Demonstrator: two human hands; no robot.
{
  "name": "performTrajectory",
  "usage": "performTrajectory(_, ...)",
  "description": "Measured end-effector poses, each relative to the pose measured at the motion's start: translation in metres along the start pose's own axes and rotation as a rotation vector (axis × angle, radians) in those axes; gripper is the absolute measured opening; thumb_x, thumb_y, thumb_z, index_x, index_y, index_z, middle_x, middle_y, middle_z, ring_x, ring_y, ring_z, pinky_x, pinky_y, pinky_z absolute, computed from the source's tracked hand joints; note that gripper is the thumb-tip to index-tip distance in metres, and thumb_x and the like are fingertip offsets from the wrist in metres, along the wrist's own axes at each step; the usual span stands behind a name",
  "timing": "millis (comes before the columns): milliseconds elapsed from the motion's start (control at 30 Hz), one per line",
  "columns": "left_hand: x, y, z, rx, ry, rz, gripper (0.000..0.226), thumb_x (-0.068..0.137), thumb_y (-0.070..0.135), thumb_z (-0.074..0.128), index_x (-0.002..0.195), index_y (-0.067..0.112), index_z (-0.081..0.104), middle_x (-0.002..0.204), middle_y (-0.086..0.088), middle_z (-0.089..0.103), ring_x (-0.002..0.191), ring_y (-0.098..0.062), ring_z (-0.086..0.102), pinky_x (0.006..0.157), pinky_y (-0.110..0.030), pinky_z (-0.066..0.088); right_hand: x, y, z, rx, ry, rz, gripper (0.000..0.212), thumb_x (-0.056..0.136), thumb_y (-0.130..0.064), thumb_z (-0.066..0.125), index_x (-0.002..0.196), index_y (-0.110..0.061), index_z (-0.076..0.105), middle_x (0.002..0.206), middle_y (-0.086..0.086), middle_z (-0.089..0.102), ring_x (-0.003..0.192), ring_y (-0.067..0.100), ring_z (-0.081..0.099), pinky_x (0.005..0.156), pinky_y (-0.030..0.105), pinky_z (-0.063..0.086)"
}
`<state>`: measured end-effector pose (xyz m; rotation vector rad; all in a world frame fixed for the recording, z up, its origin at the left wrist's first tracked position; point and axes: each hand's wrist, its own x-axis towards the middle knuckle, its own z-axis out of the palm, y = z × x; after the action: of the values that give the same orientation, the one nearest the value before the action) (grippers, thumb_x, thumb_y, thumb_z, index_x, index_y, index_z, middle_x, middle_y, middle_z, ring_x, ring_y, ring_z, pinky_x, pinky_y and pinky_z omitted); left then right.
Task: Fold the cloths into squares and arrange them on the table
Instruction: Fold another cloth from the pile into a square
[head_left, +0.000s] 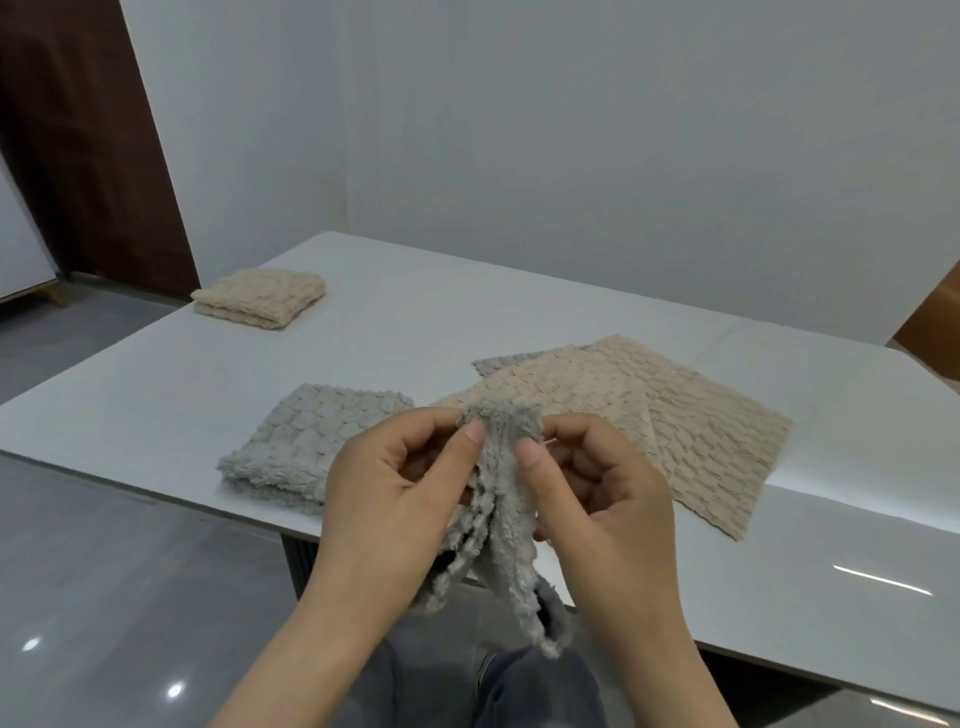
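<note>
Now: squaring up the grey cloth (501, 499)

We hold it by its top edge, left hand (395, 483) and right hand (597, 493) each pinching a corner, and the rest hangs below the hands. We should probably match the edges flush, then lay it on the tabletop (519, 301) just beyond the hands, beside the folded grey square (311, 441).

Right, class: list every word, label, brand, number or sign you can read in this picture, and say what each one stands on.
There is no readable text anywhere in the picture.
Held cloth, pinched by the left hand and right hand: no tag or print shows.
Folded grey cloth, folded beige cloth, flat cloths: no labels show.
Table, wall, door: no signs or numbers.
</note>
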<state>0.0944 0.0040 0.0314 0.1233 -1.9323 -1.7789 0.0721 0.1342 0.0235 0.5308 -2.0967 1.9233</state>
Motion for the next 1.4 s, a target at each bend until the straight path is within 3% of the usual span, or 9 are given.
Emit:
performTrajectory(167,0.0,0.002,-0.003,-0.064,0.062,-0.007,0.009,0.078,0.019,0.071,0.07,0.023,0.072,0.062,0.011,0.071,0.056,0.004,0.063,0.056,-0.01,0.049,0.005,-0.006,-0.002,0.159,-0.059,-0.023,0.02,0.093,-0.026,0.056,0.085,-0.013,0.069,0.061,0.0,0.064,0.049,0.012,0.06,0.046,0.024,0.05)
performTrajectory(233,0.0,0.004,-0.004,-0.101,0.053,-0.016,0.006,0.077,0.019,0.071,0.072,0.021,0.073,0.065,0.009,0.072,0.058,0.002,0.065,0.056,-0.01,0.049,0.008,-0.007,-0.002,0.188,-0.077,0.015,0.012,0.088,-0.021,0.057,0.09,-0.011,0.064,0.056,0.005,0.063,0.045,0.016,0.059,0.044,0.025,0.05)
performTrajectory(400,-0.001,0.007,-0.007,-0.131,-0.002,-0.007,0.009,0.071,0.028,0.068,0.073,0.021,0.074,0.069,0.005,0.074,0.063,-0.005,0.069,0.06,-0.014,0.052,0.012,-0.007,-0.003,0.217,-0.189,0.099,0.03,0.08,-0.02,0.063,0.111,-0.019,0.063,0.052,0.006,0.062,0.043,0.018,0.058,0.045,0.023,0.048)
performTrajectory(600,-0.003,0.005,-0.009,-0.144,-0.007,0.005,0.013,0.068,0.031,0.066,0.072,0.024,0.076,0.07,0.006,0.074,0.063,-0.004,0.069,0.06,-0.014,0.051,0.013,-0.002,-0.003,0.177,-0.215,0.124,0.014,0.077,-0.026,0.074,0.088,-0.019,0.069,0.051,0.008,0.056,0.04,0.012,0.048,0.042,0.019,0.04)
performTrajectory(800,-0.003,0.001,-0.012,-0.035,0.034,0.022,0.012,0.075,0.019,0.072,0.073,0.03,0.075,0.067,0.01,0.073,0.06,-0.002,0.066,0.058,-0.014,0.051,0.016,0.005,-0.003,-0.08,-0.101,-0.018,0.022,0.068,-0.042,0.078,0.071,-0.025,0.064,0.061,-0.009,0.05,0.055,0.007,0.044,0.052,0.019,0.037)
performTrajectory(900,-0.002,0.0,-0.015,0.053,0.035,0.037,0.016,0.077,0.017,0.073,0.075,0.032,0.074,0.066,0.013,0.072,0.061,-0.002,0.066,0.058,-0.013,0.051,0.017,0.004,-0.005,-0.151,-0.108,-0.054,0.02,0.071,-0.046,0.071,0.071,-0.029,0.061,0.082,-0.01,0.065,0.068,0.009,0.055,0.057,0.021,0.042)
performTrajectory(1033,-0.002,0.001,-0.018,0.092,0.013,0.05,0.013,0.078,0.02,0.075,0.077,0.033,0.074,0.068,0.014,0.072,0.065,-0.003,0.068,0.061,-0.017,0.054,0.014,0.002,-0.006,-0.176,-0.164,-0.083,0.02,0.077,-0.04,0.071,0.074,-0.024,0.059,0.063,0.001,0.058,0.056,0.026,0.05,0.05,0.038,0.042)
performTrajectory(1200,-0.003,0.005,-0.019,0.12,-0.036,0.07,0.017,0.079,0.019,0.071,0.078,0.035,0.074,0.071,0.016,0.073,0.069,-0.001,0.069,0.065,-0.018,0.055,0.014,0.0,-0.006,-0.204,-0.163,-0.12,0.02,0.076,-0.042,0.07,0.076,-0.025,0.059,0.064,-0.002,0.059,0.056,0.023,0.051,0.05,0.036,0.043)
performTrajectory(1400,-0.006,0.005,-0.021,0.058,-0.066,0.018,0.015,0.067,0.039,0.08,0.077,0.028,0.076,0.072,0.011,0.074,0.068,-0.005,0.069,0.062,-0.012,0.052,0.015,0.002,-0.007,-0.254,-0.15,-0.113,0.022,0.076,-0.042,0.069,0.077,-0.024,0.058,0.064,-0.004,0.058,0.054,0.013,0.048,0.049,0.03,0.041)
